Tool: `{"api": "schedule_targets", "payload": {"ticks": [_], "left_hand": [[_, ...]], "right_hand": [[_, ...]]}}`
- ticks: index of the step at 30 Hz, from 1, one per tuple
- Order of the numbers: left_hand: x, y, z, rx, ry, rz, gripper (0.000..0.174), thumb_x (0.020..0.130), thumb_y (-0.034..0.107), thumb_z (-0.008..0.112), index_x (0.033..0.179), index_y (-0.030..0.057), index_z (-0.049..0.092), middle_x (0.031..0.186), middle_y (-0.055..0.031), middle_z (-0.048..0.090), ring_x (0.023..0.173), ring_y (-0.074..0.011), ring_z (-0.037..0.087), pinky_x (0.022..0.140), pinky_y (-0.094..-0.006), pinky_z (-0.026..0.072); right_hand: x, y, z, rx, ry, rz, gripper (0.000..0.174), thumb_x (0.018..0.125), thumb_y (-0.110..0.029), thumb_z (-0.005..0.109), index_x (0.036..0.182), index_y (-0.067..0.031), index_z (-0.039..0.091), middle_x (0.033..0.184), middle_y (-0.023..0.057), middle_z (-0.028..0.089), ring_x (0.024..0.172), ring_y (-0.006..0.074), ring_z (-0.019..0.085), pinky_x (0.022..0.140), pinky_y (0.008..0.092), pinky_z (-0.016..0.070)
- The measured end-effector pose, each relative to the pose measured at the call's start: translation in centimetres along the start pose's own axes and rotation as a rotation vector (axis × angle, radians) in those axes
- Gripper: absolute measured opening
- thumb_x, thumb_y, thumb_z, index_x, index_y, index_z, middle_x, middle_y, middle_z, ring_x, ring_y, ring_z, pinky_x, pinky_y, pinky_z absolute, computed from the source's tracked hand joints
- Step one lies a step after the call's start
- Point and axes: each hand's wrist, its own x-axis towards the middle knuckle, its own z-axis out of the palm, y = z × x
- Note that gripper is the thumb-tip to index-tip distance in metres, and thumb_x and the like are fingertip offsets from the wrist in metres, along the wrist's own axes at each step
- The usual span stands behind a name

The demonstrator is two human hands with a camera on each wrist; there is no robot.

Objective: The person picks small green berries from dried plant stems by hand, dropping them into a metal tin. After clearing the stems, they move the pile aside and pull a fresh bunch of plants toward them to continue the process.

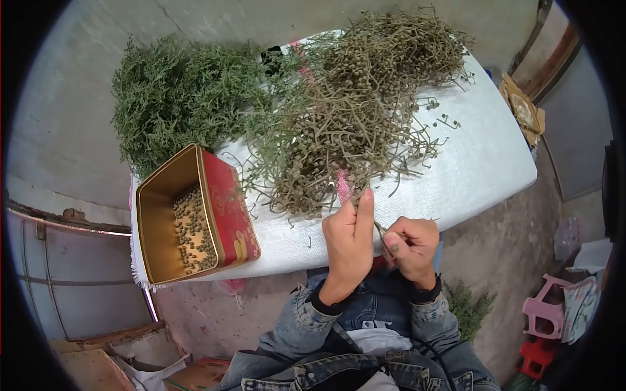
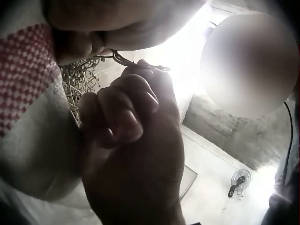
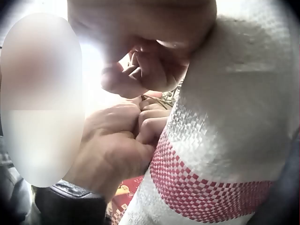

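Note:
My left hand (image 1: 350, 241) pinches thin brown stems (image 1: 380, 228) in front of the sack, thumb pointing up along them. Close on its right, my right hand (image 1: 414, 251) has its fingers curled round the lower part of the same stems. In the left wrist view the stems (image 2: 123, 60) run between both hands; what lies inside the right fist is hidden. Just beyond the hands spreads a tangled pile of dried stems (image 1: 365, 124) with small round seed heads. To the left, a red and gold tin (image 1: 228, 208) lies tipped toward me, loose round pods (image 1: 194, 228) inside.
A stuffed white woven sack (image 1: 486, 156) with a pink checked stripe serves as the work surface. Green leafy sprigs (image 1: 182, 98) are heaped at its back left. Pink (image 1: 546, 306) and red stools (image 1: 535, 357) stand on the floor at right.

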Motion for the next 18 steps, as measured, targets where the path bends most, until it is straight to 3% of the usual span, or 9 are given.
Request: {"api": "schedule_targets", "payload": {"ticks": [1, 3, 5, 7, 8, 11, 16, 18], "left_hand": [[0.3, 0.2, -0.3, 0.001, 0.004, 0.000, 0.041, 0.103, 0.023, 0.052, 0.068, 0.0021, 0.046, 0.053, 0.0054, 0.034, 0.055, -0.0046, 0.026, 0.046, -0.0301, 0.0229], [1.3, 0.6, -1.2, -0.337, 0.037, -0.205, 0.041, 0.103, 0.022, 0.053, 0.067, 0.0032, 0.046, 0.054, 0.0065, 0.036, 0.055, -0.0038, 0.027, 0.046, -0.0289, 0.0225], [1.6, 0.6, -1.6, -0.513, 0.062, -0.314, 0.041, 0.103, 0.021, 0.053, 0.067, 0.0038, 0.046, 0.055, 0.0070, 0.037, 0.055, -0.0034, 0.027, 0.046, -0.0284, 0.0223], [1.6, -0.4, -1.3, -0.370, 0.073, -0.223, 0.040, 0.103, 0.021, 0.054, 0.067, 0.0056, 0.046, 0.057, 0.0084, 0.038, 0.055, -0.0018, 0.028, 0.046, -0.0261, 0.0213], [1.3, -0.6, -1.0, -0.297, 0.061, -0.186, 0.040, 0.102, 0.021, 0.054, 0.067, 0.0065, 0.046, 0.058, 0.0090, 0.038, 0.055, -0.0010, 0.028, 0.047, -0.0250, 0.0208], [1.3, -0.4, -0.6, -0.269, 0.032, -0.160, 0.038, 0.101, 0.020, 0.057, 0.067, 0.0079, 0.046, 0.059, 0.0100, 0.038, 0.055, 0.0000, 0.029, 0.047, -0.0237, 0.0200], [1.0, 0.9, -1.2, -0.248, -0.054, -0.247, 0.037, 0.098, 0.018, 0.062, 0.068, 0.0064, 0.045, 0.060, 0.0107, 0.037, 0.056, 0.0007, 0.028, 0.048, -0.0227, 0.0195], [0.4, 1.7, -1.7, -0.193, -0.073, -0.231, 0.036, 0.097, 0.017, 0.064, 0.068, 0.0058, 0.045, 0.060, 0.0099, 0.037, 0.056, 0.0004, 0.028, 0.048, -0.0226, 0.0196]], "right_hand": [[0.0, 0.5, -0.1, 0.351, -0.019, -0.045, 0.027, 0.094, -0.014, 0.059, 0.071, -0.0026, 0.060, 0.051, 0.0040, 0.054, 0.042, 0.0136, 0.052, 0.041, 0.0248, 0.0356], [-0.5, 1.2, -0.8, 1.047, -0.050, -0.121, 0.033, 0.099, -0.020, 0.052, 0.071, -0.0034, 0.057, 0.051, 0.0038, 0.052, 0.040, 0.0124, 0.047, 0.039, 0.0238, 0.0320], [-1.3, 1.0, -2.3, 0.889, 0.054, -0.054, 0.035, 0.100, -0.024, 0.049, 0.071, -0.0042, 0.053, 0.053, 0.0040, 0.051, 0.040, 0.0110, 0.045, 0.039, 0.0235, 0.0316], [-2.0, 0.3, -3.8, 0.563, 0.261, 0.055, 0.041, 0.103, -0.031, 0.042, 0.072, -0.0056, 0.046, 0.056, 0.0044, 0.050, 0.040, 0.0083, 0.042, 0.039, 0.0229, 0.0307], [-2.5, 0.0, -4.1, 0.550, 0.280, 0.063, 0.041, 0.103, -0.031, 0.042, 0.072, -0.0056, 0.046, 0.056, 0.0044, 0.050, 0.040, 0.0083, 0.042, 0.039, 0.0229, 0.0307], [-1.7, -1.3, -3.5, 0.398, 0.213, 0.243, 0.034, 0.104, -0.027, 0.043, 0.080, -0.0028, 0.050, 0.064, 0.0065, 0.053, 0.046, 0.0084, 0.043, 0.044, 0.0219, 0.0329], [-2.8, -3.2, -2.1, 0.344, 0.102, 0.329, 0.025, 0.103, -0.018, 0.045, 0.089, 0.0006, 0.055, 0.071, 0.0073, 0.057, 0.055, 0.0089, 0.049, 0.049, 0.0203, 0.0360], [-2.4, -3.6, -1.8, 0.249, 0.059, 0.282, 0.020, 0.102, -0.013, 0.047, 0.095, 0.0023, 0.058, 0.073, 0.0069, 0.059, 0.056, 0.0085, 0.050, 0.050, 0.0210, 0.0375]]}}
